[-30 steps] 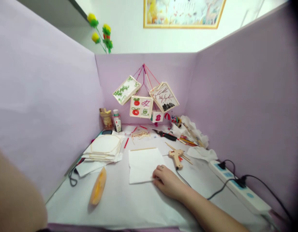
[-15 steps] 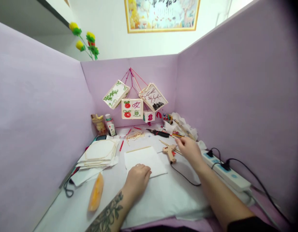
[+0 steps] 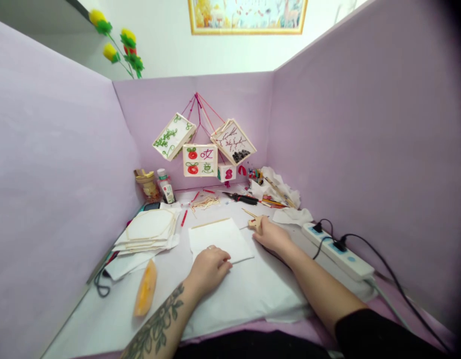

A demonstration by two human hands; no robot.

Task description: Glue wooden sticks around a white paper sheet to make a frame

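Note:
My left hand (image 3: 211,268) rests palm down on the near edge of a white sheet of paper (image 3: 221,238), its fingers loosely bent and the thumb apart. A thin wooden stick (image 3: 210,223) lies along the sheet's far edge. To the right of the paper, my right hand (image 3: 272,235) is closed around a wooden-coloured hot glue gun (image 3: 255,223). Its front end pokes out on the left, while the handle is hidden by my fingers. Thin sticks (image 3: 249,212) lie just beyond the glue gun.
At left stands a stack of paper pieces (image 3: 150,229) near an orange-yellow block (image 3: 145,289). A bottle (image 3: 166,187) and jar (image 3: 148,184) stand behind. Pliers (image 3: 243,198) and matchstick-like pieces (image 3: 206,202) lie at the back. A power strip (image 3: 339,252) runs along the right; decorated boxes (image 3: 199,160) hang ahead.
My right hand has moved left and down from the sticks and taken hold of the glue gun. My left hand stays on the paper. The view has shifted slightly.

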